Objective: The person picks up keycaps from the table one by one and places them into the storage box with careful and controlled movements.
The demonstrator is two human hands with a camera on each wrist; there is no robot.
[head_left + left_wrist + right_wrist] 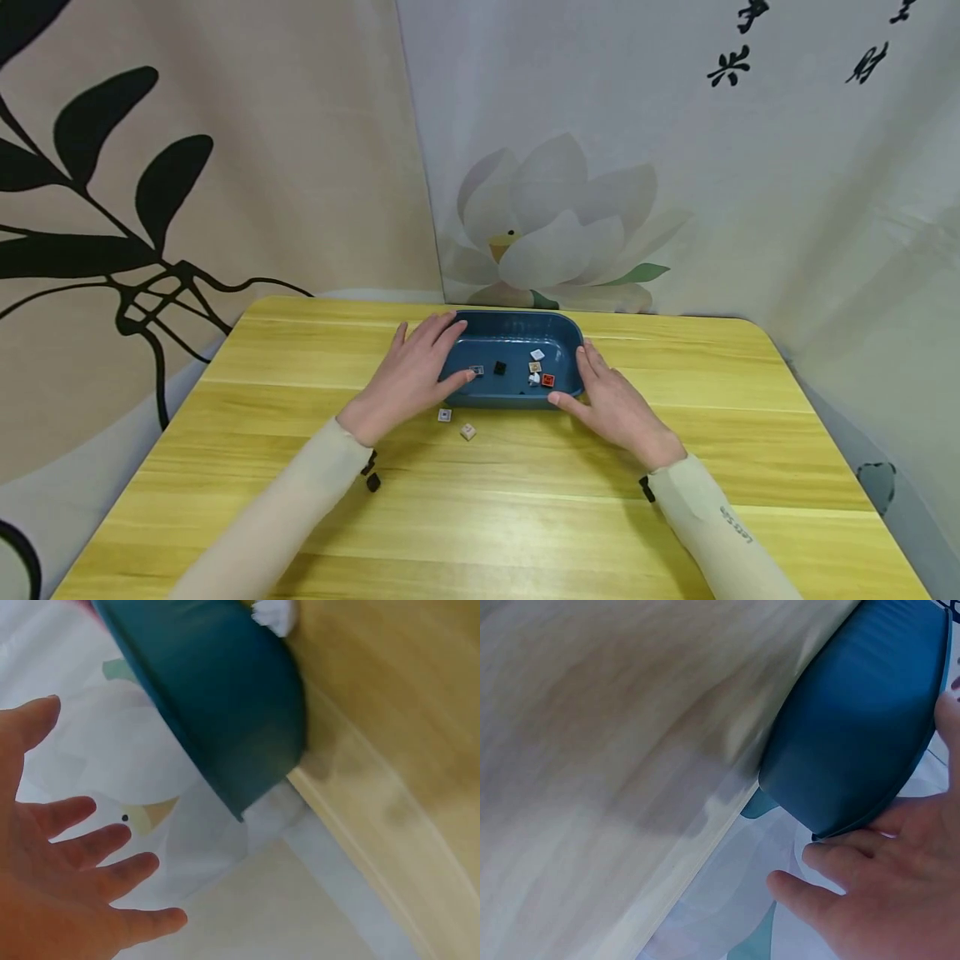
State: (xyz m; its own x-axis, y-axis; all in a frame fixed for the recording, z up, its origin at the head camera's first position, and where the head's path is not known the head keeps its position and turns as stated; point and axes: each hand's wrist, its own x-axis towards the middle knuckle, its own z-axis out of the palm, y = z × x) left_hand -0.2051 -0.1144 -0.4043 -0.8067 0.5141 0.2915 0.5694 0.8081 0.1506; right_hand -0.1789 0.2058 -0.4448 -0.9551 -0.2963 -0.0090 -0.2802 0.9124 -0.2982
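Blue oblong tray (498, 402) sits by the far edge of the wooden bench (585, 525), long side facing the person. Left hand (412, 367) at its left end: fingers spread toward the far left corner, thumb out over the near left part. Left wrist view shows that grip wide, fingers splayed, nothing held; contact with the rim, cannot tell. Right hand (618, 408) at the right end: fingers against the end wall, thumb at the near right corner; grip spread, fingers fairly straight, touching the tray.

Small pieces inside: black piece (499, 367) mid-tray, grey piece (477, 370) by the left thumb, then a right-side cluster of red piece (548, 381), tan piece (535, 367), one white piece (537, 355) farther back, another white piece (534, 380) beside the red.

On the bench in front: grey-white piece (445, 415) near the tray, cream piece (468, 432) closer to the person, black cube (373, 482) by the left sleeve (288, 508). Pale curtain (337, 167) behind, lotus and dark leaf print.
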